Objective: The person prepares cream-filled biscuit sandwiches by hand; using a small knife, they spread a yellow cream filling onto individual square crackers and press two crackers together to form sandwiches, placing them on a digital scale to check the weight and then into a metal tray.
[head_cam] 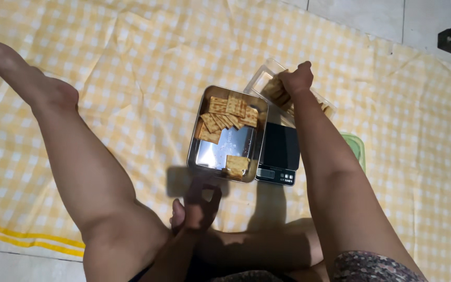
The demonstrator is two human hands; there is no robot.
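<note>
Covering pale floor tiles (351,15), a yellow checked cloth (131,57); left hand (197,206) loosely open, right hand (297,78) gripping crackers (276,90).

One metal tray (211,155); one clear plastic container (267,73); one black digital scale (280,151); one green lid (356,146); one yellow checked cloth (142,57); two hands, left hand (197,206) and right hand (297,78). Square crackers (236,164) in the tray overlap, roughly ten; those in the container cannot be counted.

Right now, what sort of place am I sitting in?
Likely a home floor, set up for food work: a yellow checked cloth spread over pale floor tiles, with a square metal tray of crackers beside a black digital kitchen scale.
</note>
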